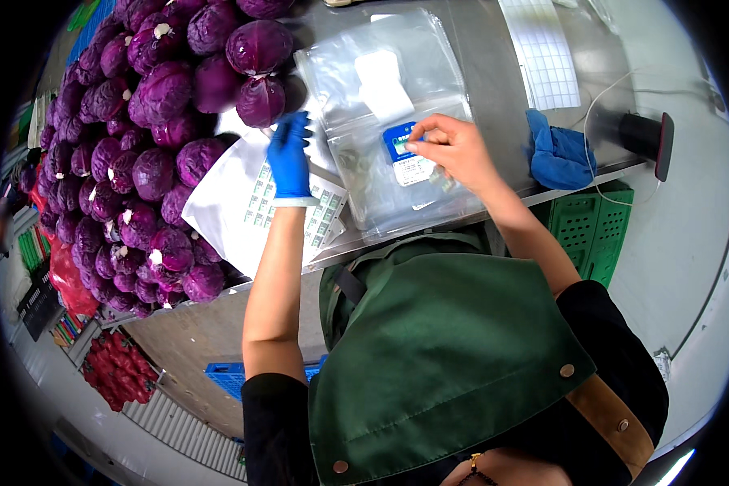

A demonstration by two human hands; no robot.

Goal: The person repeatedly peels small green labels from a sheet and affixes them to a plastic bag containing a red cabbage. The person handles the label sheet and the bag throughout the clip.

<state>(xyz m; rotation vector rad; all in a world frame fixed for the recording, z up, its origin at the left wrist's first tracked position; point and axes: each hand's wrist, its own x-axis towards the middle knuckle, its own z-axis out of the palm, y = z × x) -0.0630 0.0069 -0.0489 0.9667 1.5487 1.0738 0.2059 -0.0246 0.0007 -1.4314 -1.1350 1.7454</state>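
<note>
My left hand (288,158), in a blue glove, is over white sheets with printed sticker grids (328,206), near the red cabbages. Its fingers are loosely bent and apart, with nothing visible in them. My bare right hand (449,150) is over clear plastic bags (340,146), its thumb and index finger pinched at a blue-and-white label (415,168). What is between those fingertips is too small to make out. A white label or paper (377,77) shows higher on the bags.
Red cabbages (158,93) are piled on the left of the steel table (478,49). At right are a gridded sheet (539,61), blue cloth or glove (559,158), a black device (648,142) with a cable, and green crates (587,235) below. Red mesh sacks (117,368) lie lower left.
</note>
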